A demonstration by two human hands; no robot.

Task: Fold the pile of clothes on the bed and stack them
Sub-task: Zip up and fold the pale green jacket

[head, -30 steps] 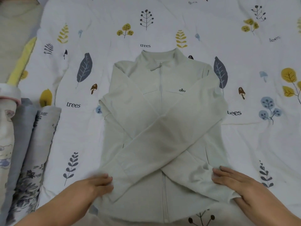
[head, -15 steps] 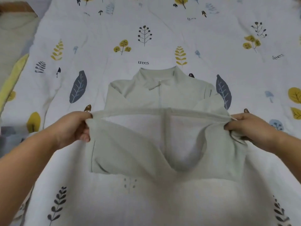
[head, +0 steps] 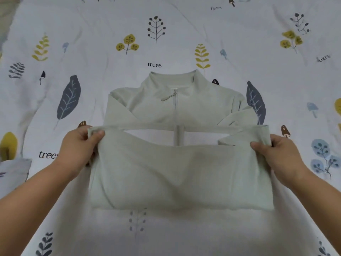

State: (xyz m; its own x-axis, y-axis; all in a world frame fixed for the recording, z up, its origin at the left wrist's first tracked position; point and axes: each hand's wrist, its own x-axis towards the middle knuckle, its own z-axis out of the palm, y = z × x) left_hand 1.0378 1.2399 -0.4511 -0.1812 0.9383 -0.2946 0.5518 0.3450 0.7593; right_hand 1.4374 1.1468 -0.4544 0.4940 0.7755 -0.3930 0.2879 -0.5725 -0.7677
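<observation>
Both forearms reach in from the lower corners of the frame. The left hand (head: 78, 145) and the right hand (head: 278, 156) each pinch one end of the hem of a pale green zip-front fleece jacket (head: 177, 169), thumbs on top and fingers curled under the cloth, holding the lower half lifted and turned up toward the collar. The jacket lies in the middle of the frame on a bed covered by a white bedsheet printed with leaves, mushrooms and the word "trees" (head: 110, 34). At the left edge, a grey-white folded cloth (head: 13, 172) is cut off and hard to identify.
</observation>
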